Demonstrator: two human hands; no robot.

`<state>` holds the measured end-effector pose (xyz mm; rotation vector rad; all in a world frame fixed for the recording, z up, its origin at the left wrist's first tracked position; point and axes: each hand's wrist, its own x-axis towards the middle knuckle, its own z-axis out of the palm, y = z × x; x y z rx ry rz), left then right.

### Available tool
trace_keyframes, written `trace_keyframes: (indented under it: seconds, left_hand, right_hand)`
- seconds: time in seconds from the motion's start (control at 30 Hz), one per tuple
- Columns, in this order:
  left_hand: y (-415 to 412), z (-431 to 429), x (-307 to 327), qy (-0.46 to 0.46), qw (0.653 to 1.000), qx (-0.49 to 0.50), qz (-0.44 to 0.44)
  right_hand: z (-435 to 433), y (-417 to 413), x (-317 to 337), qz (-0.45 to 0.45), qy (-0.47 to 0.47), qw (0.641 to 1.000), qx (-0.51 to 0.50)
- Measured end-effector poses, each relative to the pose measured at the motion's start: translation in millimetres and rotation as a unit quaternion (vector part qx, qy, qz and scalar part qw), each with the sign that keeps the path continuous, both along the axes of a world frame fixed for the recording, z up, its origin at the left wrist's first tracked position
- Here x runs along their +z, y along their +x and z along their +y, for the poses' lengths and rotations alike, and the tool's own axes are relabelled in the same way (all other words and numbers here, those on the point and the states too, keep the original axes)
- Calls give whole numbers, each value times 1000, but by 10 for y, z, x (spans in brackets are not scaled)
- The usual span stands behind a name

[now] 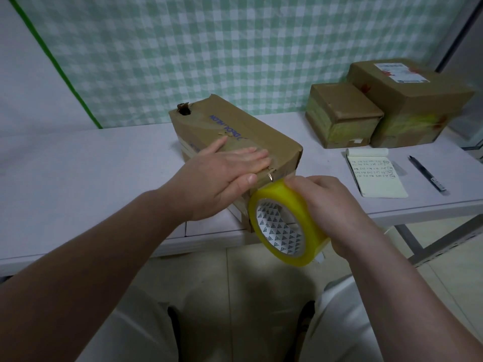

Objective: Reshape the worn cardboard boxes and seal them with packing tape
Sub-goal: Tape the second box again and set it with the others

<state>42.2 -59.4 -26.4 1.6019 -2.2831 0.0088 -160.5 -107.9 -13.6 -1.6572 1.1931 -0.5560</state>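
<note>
A long worn cardboard box [235,131] with blue print and a torn hole at its far corner lies on the white table [78,178]. Its near end overhangs the table's front edge. My left hand [222,176] lies flat on the box's top near that end, fingers spread, thumb at the edge. My right hand [332,205] grips a roll of yellowish clear packing tape [285,226] held against the box's near end, just below the table edge. The roll hides the lower part of that end.
Two taped cardboard boxes, a small one [339,113] and a larger one [407,100] with a shipping label, stand at the back right. A notepad [376,176] and a black pen [426,176] lie on the right. A checked cloth hangs behind.
</note>
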Motion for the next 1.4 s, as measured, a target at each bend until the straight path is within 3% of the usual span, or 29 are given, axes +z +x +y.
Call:
trace_keyframes:
  seconds: [0.27,0.53,0.6,0.67,0.73,0.83,0.93,1.03,1.13,1.23,1.33,1.4]
  left_hand:
    - [120,-55,-10,-4,999,40,26]
    - [161,-72,-25,17,979,196,56]
    - [89,-13,-59,-27,968,235,79]
    - [-17,126,-80,-121,933,295,166]
    - [-164,312,-84,-174,875,367,262]
    - [-311,516,-37,-64,798,412,436]
    - [-258,669,-3,63,693,393,602]
    - [-216,814,51,136,667,321,659]
    - [-243,899,72,142,647,255,704]
    - [-276,908,73,121,634,247,723]
    - [-316,880,110,105,641,266,712]
    - [-306,862,139,100,652,270,702]
  right_hand:
    - [21,47,12,0,15,1000,-7]
    - [175,142,36,-81,83,993,-30]
    - [256,205,11,-109,102,988,-32]
    - [335,276,-35,-140,135,981,-23]
    - [415,344,-65,-170,176,970,-12]
    - [550,434,-86,-201,221,954,23]
    - [660,507,-90,-203,238,947,76]
    - [704,548,-95,-184,228,949,113]
    - [705,543,-64,-149,162,965,144]
    - [629,529,35,-59,-19,988,138]
    - [500,565,112,-2,-233,970,75]
    - [406,619,166,4,-321,946,42]
